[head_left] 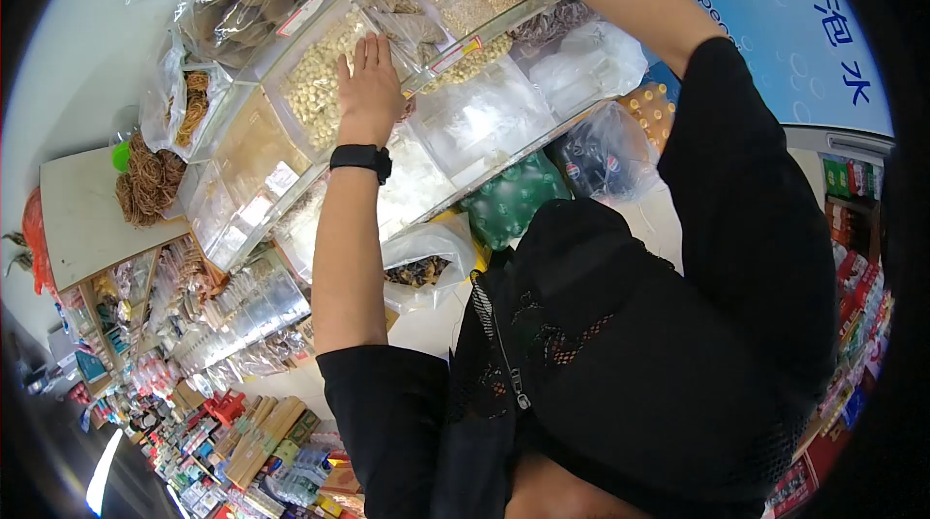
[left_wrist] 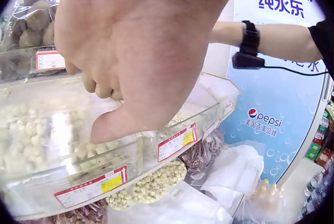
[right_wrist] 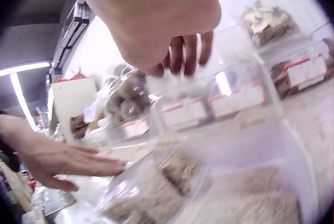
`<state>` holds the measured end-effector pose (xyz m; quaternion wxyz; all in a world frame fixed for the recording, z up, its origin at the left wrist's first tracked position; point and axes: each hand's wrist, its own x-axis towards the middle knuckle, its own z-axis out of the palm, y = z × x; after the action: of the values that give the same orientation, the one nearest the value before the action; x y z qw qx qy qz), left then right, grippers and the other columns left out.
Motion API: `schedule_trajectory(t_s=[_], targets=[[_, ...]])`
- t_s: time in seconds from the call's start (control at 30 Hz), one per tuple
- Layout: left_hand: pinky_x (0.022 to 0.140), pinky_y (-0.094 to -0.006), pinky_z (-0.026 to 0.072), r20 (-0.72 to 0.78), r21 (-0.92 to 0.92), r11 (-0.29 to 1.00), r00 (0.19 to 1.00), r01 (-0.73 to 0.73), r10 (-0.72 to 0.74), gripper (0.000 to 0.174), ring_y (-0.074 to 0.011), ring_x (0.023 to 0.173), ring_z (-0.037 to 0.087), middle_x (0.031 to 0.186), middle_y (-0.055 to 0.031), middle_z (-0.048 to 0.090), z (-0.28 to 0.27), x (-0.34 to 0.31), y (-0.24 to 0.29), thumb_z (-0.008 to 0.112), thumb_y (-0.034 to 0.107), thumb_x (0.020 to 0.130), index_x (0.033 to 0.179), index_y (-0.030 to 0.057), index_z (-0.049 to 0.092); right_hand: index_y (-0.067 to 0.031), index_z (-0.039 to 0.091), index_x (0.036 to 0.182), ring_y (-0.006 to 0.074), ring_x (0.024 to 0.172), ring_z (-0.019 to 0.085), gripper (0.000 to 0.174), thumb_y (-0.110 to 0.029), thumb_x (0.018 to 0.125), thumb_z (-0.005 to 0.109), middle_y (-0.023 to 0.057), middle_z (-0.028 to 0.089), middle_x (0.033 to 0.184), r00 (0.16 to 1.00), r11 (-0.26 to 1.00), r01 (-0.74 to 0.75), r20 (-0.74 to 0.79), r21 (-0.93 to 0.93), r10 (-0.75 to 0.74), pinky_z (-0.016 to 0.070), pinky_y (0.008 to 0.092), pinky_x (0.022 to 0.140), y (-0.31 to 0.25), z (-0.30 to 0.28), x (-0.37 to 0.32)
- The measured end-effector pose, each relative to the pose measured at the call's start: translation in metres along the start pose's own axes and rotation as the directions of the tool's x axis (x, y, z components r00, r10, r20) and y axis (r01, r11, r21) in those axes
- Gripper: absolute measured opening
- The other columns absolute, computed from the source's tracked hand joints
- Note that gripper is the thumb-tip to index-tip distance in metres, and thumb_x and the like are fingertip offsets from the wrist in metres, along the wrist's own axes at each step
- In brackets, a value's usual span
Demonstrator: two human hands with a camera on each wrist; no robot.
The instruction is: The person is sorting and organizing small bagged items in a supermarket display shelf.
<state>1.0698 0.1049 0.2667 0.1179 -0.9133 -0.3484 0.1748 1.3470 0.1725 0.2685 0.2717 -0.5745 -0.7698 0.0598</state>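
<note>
Pale seeds (head_left: 315, 88) in a clear bin (left_wrist: 31, 195), just under the left hand (head_left: 370, 93) with fingers extended; right hand (right_wrist: 166, 28) well apart over farther bins (right_wrist: 275, 99), fingers loosely bent, contact unclear; likely best to keep touch light and level.

Glossy, clear plastic seen in the bin (left_wrist: 31, 196), smooth pale seeds (head_left: 315, 93) enclosed by it, labels (left_wrist: 91, 187) made of paper, matt black cloth used for the garment (head_left: 630, 364), thin crinkled plastic shown in the bag (head_left: 593, 68), rough fibrous bundles (head_left: 150, 182), smooth blue panel (left_wrist: 261, 153) lit to a sheen.
</note>
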Motion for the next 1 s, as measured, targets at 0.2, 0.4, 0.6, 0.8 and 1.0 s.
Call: schedule_trajectory(t_s=[0.2, 0.4, 0.6, 0.8, 1.0], targets=[[0.119, -0.0473, 0.0203, 0.037, 0.005, 1.0, 0.999, -0.012, 0.011, 0.098, -0.0219, 0.149, 0.021, 0.162, -0.0091, 0.024, -0.001, 0.003, -0.002, 0.07, 0.046, 0.081, 0.155, 0.0057, 0.019, -0.0049, 0.069, 0.093, 0.0319, 0.078, 0.067, 0.061, -0.064, 0.08, 0.065, 0.0131, 0.07, 0.084, 0.91, 0.948, -0.318, 0.276, -0.02, 0.311, 0.0517, 0.0417, 0.067, -0.069, 0.047, -0.067], [0.118, -0.0487, 0.0208, 0.054, 0.066, 0.998, 0.998, 0.006, -0.009, 0.095, -0.0215, 0.149, 0.022, 0.162, -0.0097, 0.023, -0.007, 0.002, 0.002, 0.067, 0.045, 0.084, 0.155, 0.0048, 0.019, -0.0057, 0.068, 0.094, 0.0307, 0.082, 0.067, 0.058, -0.061, 0.079, 0.067, 0.0133, 0.07, 0.087, 0.863, 0.923, -0.385, 0.361, 0.017, 0.353, 0.0517, 0.0415, 0.071, -0.052, 0.056, -0.069], [0.118, -0.0492, 0.0209, 0.048, 0.048, 0.999, 0.999, -0.008, 0.005, 0.088, -0.0215, 0.149, 0.022, 0.162, -0.0097, 0.022, -0.001, 0.005, 0.0, 0.064, 0.039, 0.087, 0.155, 0.0045, 0.019, -0.0047, 0.066, 0.099, 0.0311, 0.082, 0.067, 0.041, -0.042, 0.084, 0.069, 0.014, 0.07, 0.087, 0.911, 0.931, -0.331, 0.308, 0.152, 0.274, 0.0514, 0.0401, 0.073, -0.028, 0.059, -0.075], [0.118, -0.0486, 0.0207, 0.062, 0.054, 0.999, 0.998, 0.009, -0.012, 0.085, -0.0217, 0.149, 0.022, 0.162, -0.0095, 0.021, -0.007, 0.004, 0.003, 0.061, 0.036, 0.089, 0.155, 0.0041, 0.018, -0.0031, 0.069, 0.096, 0.0267, 0.077, 0.067, 0.032, -0.034, 0.085, 0.065, 0.014, 0.07, 0.083, 0.934, 0.907, -0.34, 0.207, 0.25, 0.293, 0.0514, 0.039, 0.071, -0.023, 0.05, -0.072], [0.118, -0.0492, 0.0216, 0.067, 0.004, 1.0, 0.998, 0.01, -0.01, 0.086, -0.0223, 0.149, 0.023, 0.162, -0.0102, 0.022, -0.006, 0.003, 0.002, 0.062, 0.034, 0.087, 0.155, 0.004, 0.019, -0.0022, 0.071, 0.097, 0.0249, 0.073, 0.067, 0.034, -0.033, 0.085, 0.065, 0.013, 0.071, 0.082, 0.94, 0.937, -0.246, 0.297, 0.25, 0.167, 0.0526, 0.0374, 0.07, -0.042, 0.053, -0.067]])
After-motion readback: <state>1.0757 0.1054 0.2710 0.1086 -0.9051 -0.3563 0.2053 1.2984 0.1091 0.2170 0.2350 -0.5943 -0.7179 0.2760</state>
